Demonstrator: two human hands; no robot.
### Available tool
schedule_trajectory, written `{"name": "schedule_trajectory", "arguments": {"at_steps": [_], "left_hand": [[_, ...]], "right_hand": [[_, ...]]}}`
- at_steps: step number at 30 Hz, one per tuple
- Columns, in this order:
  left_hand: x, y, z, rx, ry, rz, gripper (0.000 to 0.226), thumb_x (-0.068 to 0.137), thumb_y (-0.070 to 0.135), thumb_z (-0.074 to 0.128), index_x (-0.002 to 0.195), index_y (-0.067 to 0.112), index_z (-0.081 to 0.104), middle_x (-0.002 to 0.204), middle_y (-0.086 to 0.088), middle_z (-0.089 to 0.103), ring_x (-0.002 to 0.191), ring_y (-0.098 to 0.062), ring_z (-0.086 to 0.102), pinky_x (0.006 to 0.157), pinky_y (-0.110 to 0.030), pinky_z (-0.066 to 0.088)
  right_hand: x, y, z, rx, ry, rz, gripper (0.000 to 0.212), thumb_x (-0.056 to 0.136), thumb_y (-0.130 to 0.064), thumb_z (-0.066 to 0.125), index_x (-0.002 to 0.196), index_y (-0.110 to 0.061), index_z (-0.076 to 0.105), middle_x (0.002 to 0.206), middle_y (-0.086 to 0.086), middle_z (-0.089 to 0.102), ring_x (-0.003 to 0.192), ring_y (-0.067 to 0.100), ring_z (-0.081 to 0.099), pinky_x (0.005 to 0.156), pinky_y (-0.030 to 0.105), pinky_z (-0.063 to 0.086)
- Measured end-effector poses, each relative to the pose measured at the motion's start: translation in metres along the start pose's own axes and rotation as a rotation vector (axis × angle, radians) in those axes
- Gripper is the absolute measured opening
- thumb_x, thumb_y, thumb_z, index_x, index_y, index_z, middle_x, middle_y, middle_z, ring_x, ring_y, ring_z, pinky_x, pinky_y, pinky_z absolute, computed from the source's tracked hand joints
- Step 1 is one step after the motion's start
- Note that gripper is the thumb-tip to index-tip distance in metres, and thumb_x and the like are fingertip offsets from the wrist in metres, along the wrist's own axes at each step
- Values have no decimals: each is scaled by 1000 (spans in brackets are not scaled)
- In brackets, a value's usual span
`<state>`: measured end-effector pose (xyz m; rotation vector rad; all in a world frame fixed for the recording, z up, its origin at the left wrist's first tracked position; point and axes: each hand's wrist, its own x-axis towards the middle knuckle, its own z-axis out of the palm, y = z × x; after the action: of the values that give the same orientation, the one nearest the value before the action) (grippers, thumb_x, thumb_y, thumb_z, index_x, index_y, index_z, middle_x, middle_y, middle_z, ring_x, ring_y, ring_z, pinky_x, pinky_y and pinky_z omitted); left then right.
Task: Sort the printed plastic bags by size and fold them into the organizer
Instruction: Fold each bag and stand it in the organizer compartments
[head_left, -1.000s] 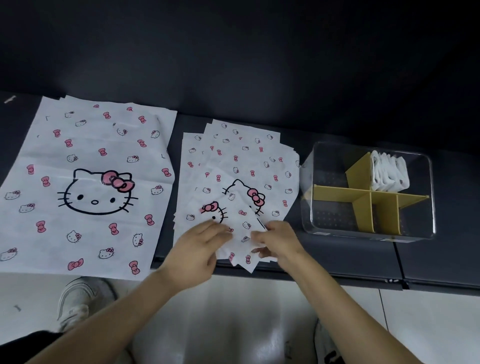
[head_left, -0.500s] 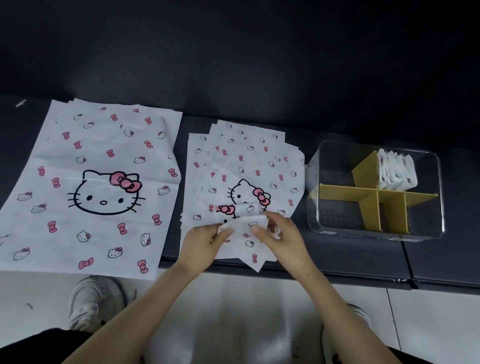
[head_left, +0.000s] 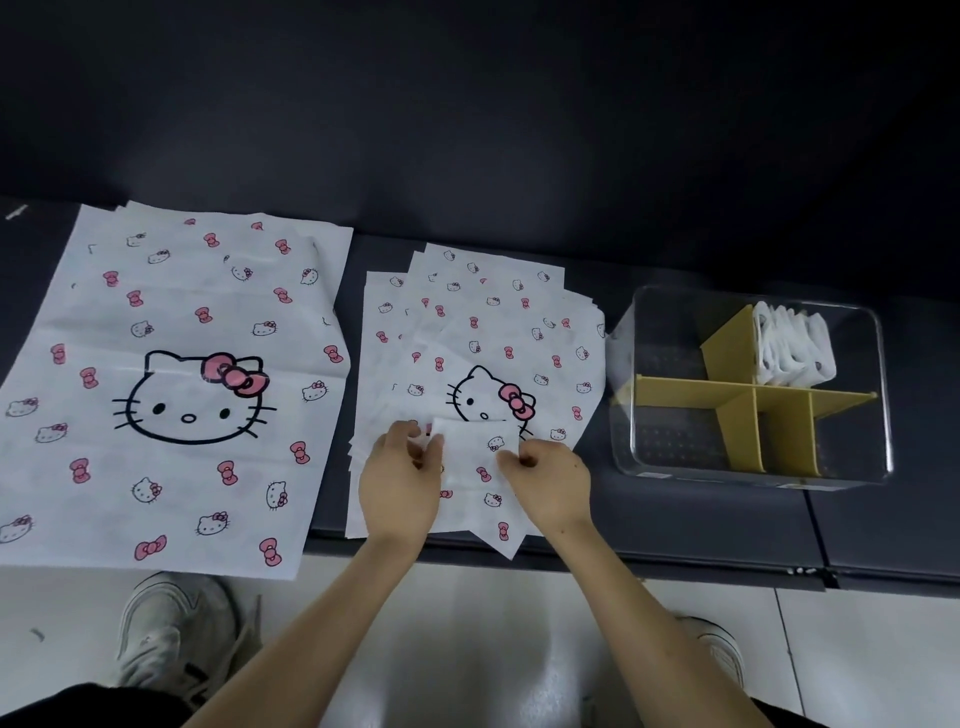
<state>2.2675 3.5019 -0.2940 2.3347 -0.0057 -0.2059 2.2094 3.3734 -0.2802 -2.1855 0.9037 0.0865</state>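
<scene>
On the dark table (head_left: 675, 525), off to the right, stands a clear plastic organizer (head_left: 885, 415), split up by yellow dividers (head_left: 737, 400). One long divider runs across it from side to side, with shorter ones crossing it, the rear one leaning at a slant. The rear right compartment holds a bunch of folded white bags (head_left: 795, 345) standing on edge, packed side by side against the slanted divider.

Just left of the organizer lies a fanned pile of medium bags (head_left: 483, 322), white with pink bows and cat faces. On top of that pile, at its near end, is the small bag (head_left: 475, 454), partly folded over. The left hand (head_left: 400, 483) pinches its left edge between thumb and fingers, and the right hand (head_left: 550, 483) pinches its right edge the same way.

Farther left, apart from the pile, the large bags (head_left: 171, 384) lie flat, overhanging the table's near edge.
</scene>
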Motion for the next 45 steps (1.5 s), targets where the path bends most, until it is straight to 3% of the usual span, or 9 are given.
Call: {"name": "schedule_trajectory", "arguments": {"at_steps": [4, 9, 12, 16, 25, 31, 34, 40, 45], "left_hand": [[3, -10, 8, 297, 158, 444, 29, 76, 0, 65, 104, -2, 62, 96, -22, 58, 75, -37, 54, 64, -37, 44], [12, -33, 17, 603, -29, 801, 45, 80, -2, 51, 125, -3, 58, 133, -18, 55, 124, -39, 49, 109, -46, 23], [11, -38, 17, 648, -136, 717, 48, 91, 14, 31, 131, -3, 52, 139, -13, 50, 131, -36, 44, 113, -47, 13], [10, -39, 18, 640, -158, 678, 50, 93, 19, 29, 134, -1, 50, 143, -10, 47, 134, -33, 41, 112, -51, 10], [10, -39, 20, 707, -144, 674, 52, 91, 19, 28, 133, -3, 49, 142, -14, 47, 132, -35, 42, 111, -52, 9], [9, -37, 18, 684, -187, 639, 53, 92, 20, 26, 134, -3, 47, 142, -14, 46, 131, -36, 44, 113, -48, 7], [9, -35, 16, 606, -210, 631, 53, 99, 23, 19, 135, -4, 45, 142, -16, 45, 130, -37, 44, 114, -42, 7], [-1, -10, 0, 182, -101, 262, 73, 88, 53, 33, 126, -6, 52, 124, -23, 58, 118, -40, 53, 104, -44, 36], [-17, 41, -25, -537, -273, -128, 20, 94, 29, 57, 92, 12, 67, 84, 1, 67, 82, -18, 60, 72, -24, 46]], "right_hand": [[2, 1, 0, -42, -12, -25, 47, 83, -17, 55, 53, -17, 19, 49, -2, 19, 50, 15, 17, 47, 25, 17], [5, 5, 4, -90, 8, -40, 45, 84, -17, 54, 54, -17, 21, 50, -1, 22, 49, 15, 19, 47, 24, 19], [2, 5, 9, -158, 57, -60, 34, 86, -18, 54, 58, -14, 36, 57, -1, 37, 53, 13, 31, 51, 24, 25], [-1, 3, 17, -120, 195, -21, 16, 84, -16, 59, 93, -3, 56, 95, 7, 53, 76, 25, 51, 65, 26, 35], [18, -18, 4, 67, -127, 342, 21, 74, -14, 63, 66, -15, 43, 58, -2, 43, 55, 20, 42, 49, 21, 28], [6, -17, 5, 20, -48, 215, 33, 77, -13, 59, 57, -19, 33, 57, -7, 38, 54, 14, 37, 46, 23, 22], [-1, -18, 1, 156, -24, 179, 19, 77, -11, 62, 71, -20, 47, 68, -10, 51, 66, 14, 50, 53, 22, 34], [-17, -15, -18, 749, -30, 201, 33, 73, 8, 69, 85, -17, 52, 76, 6, 70, 75, 26, 66, 70, 38, 54], [-33, -10, -57, 965, -19, 148, 41, 77, 10, 69, 100, -18, 50, 85, 3, 74, 78, 20, 68, 66, 36, 54]]}}
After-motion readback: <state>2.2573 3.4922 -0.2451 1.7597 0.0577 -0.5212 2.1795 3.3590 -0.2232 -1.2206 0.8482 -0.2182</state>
